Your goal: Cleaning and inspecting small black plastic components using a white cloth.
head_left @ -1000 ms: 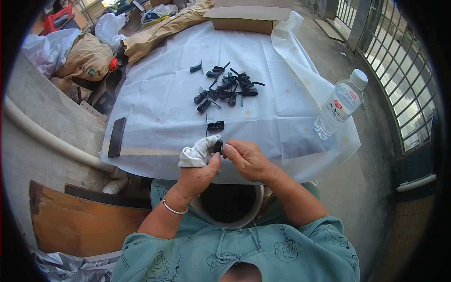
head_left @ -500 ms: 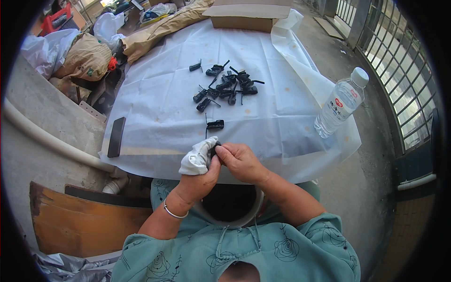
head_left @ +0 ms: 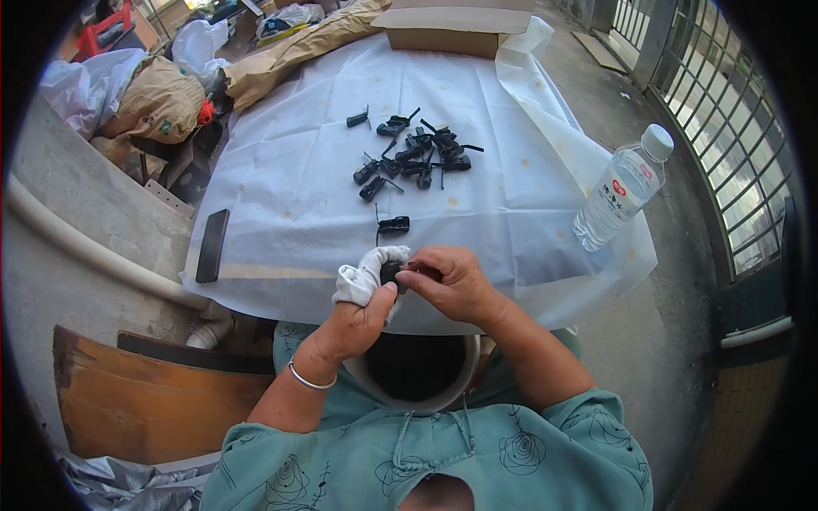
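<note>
Just above the near edge of the covered table, my left hand (head_left: 362, 326) grips a small black plastic part (head_left: 391, 271) together with a bunched white cloth (head_left: 361, 278). My right hand (head_left: 456, 285) is closed, its thumb and finger pinched at the right side of that part. Its fingertips are partly hidden, and the exact kind of part cannot be made out. Beyond my hands, a similar single black part (head_left: 394, 225) with a thin stem lies on the sheet. Farther off is a loose pile of several such black parts (head_left: 417, 153).
A white plastic sheet (head_left: 290, 187) covers the table. At the right stands a clear water bottle (head_left: 620, 192); a dark flat bar (head_left: 212, 246) lies at the left. A cardboard box (head_left: 443, 41) sits at the far edge. Below my hands is a bucket (head_left: 467, 375).
My right hand has shifted slightly right and up, its fingers now more curled. My left hand has turned a little, showing more of the black part beside the cloth.
</note>
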Demonstrator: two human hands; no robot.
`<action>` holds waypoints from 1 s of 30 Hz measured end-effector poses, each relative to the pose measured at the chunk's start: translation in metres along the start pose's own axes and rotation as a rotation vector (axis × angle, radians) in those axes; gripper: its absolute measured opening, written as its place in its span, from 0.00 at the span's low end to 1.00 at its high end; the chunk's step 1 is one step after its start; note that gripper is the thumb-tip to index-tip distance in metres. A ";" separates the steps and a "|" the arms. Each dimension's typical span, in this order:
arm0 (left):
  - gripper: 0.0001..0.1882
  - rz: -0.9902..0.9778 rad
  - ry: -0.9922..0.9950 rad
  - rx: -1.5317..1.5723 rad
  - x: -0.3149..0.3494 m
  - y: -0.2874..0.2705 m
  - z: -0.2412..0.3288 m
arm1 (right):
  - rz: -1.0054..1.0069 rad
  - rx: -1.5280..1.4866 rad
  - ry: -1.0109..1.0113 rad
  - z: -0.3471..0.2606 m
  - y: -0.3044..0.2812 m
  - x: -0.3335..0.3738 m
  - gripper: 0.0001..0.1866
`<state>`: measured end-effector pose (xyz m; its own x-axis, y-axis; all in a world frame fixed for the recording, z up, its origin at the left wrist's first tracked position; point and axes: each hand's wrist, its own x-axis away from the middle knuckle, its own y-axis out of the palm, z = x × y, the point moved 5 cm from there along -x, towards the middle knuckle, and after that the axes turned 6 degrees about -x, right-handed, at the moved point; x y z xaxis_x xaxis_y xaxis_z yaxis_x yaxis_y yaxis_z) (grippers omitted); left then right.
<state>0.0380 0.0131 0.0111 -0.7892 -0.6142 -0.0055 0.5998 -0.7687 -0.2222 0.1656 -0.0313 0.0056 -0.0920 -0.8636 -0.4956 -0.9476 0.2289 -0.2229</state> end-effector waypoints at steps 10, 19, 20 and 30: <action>0.13 0.143 0.069 -0.185 -0.004 -0.001 -0.003 | -0.155 -0.094 0.168 0.006 0.010 0.001 0.12; 0.17 0.099 0.016 -0.313 0.019 0.000 -0.006 | -0.249 -0.129 0.288 0.013 0.027 0.009 0.14; 0.17 0.096 0.016 -0.314 0.020 -0.002 0.000 | -0.341 -0.157 0.332 0.017 0.026 0.010 0.15; 0.14 0.233 0.546 -1.076 -0.059 -0.032 0.013 | 0.031 0.135 0.175 0.011 -0.022 -0.005 0.12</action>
<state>0.0672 0.0723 0.0316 -0.7846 -0.3633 -0.5024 0.5230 0.0474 -0.8510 0.1902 -0.0267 0.0034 -0.1833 -0.9173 -0.3535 -0.8950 0.3045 -0.3260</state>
